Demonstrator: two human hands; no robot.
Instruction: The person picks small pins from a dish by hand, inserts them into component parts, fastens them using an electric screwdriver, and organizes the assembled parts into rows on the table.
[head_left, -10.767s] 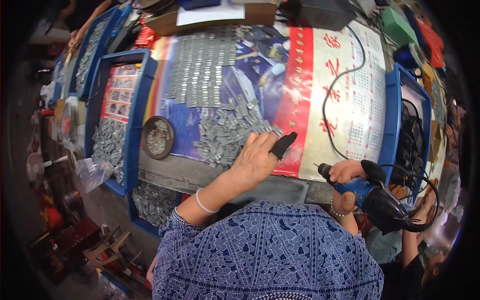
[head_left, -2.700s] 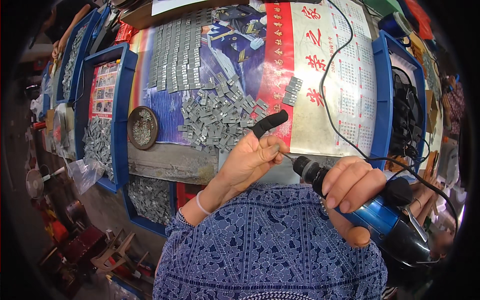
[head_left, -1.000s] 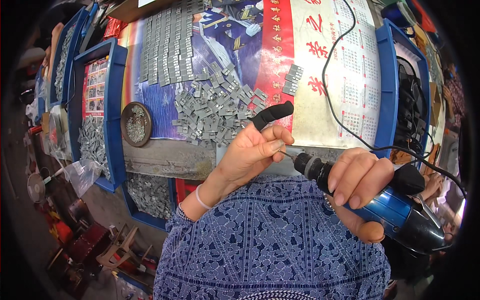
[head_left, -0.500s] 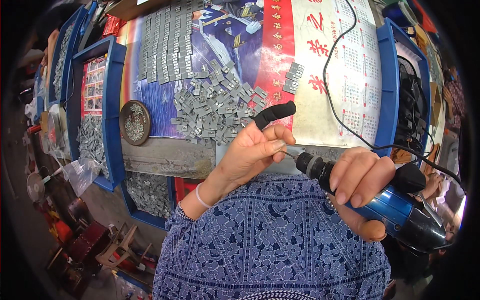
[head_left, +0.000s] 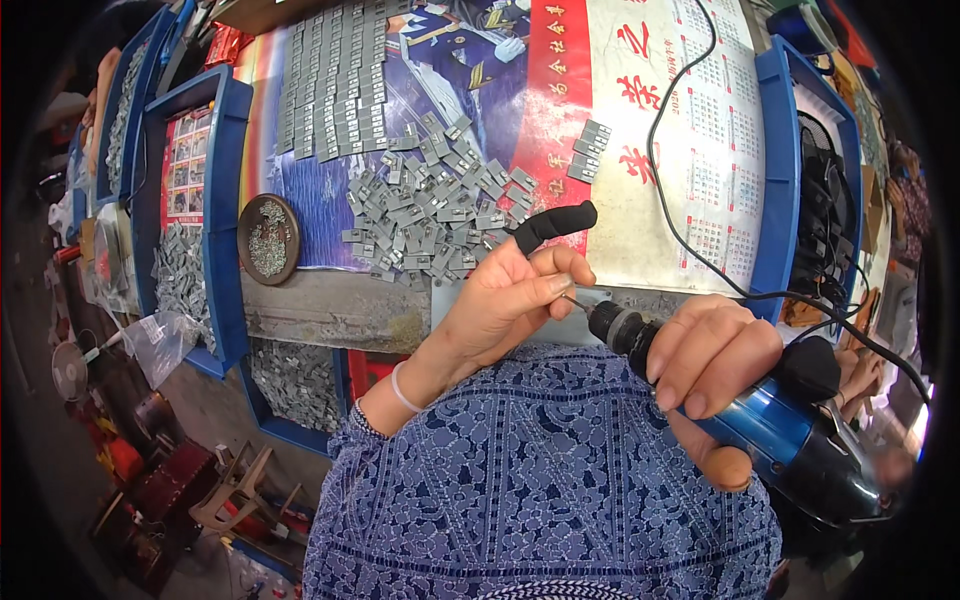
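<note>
My right hand (head_left: 715, 358) is wrapped round a corded electric screwdriver (head_left: 765, 425) with a blue body and a black nose, held tilted at the front edge of the table. Its thin metal bit (head_left: 577, 303) points left, to the fingertips of my left hand (head_left: 515, 295). Thumb and fingers there are pinched together at the bit's tip; whatever small piece they hold is hidden. A black finger cover (head_left: 555, 227) sits on my left index finger, which sticks out. Just beyond that hand lies a loose heap of small grey rectangular parts (head_left: 425, 210).
Rows of similar grey parts (head_left: 335, 85) cover the back left, with a few more parts (head_left: 588, 152) right of centre. A brown round dish (head_left: 292, 240) holds tiny metal pieces. Blue bins (head_left: 228, 230) stand left, another (head_left: 775, 180) right. A black cable (head_left: 665, 215) crosses the calendar sheet.
My right hand has shifted slightly left and down, and the screwdriver's rear end has dropped, so it tilts more steeply. My left hand has barely moved and keeps its pinch.
</note>
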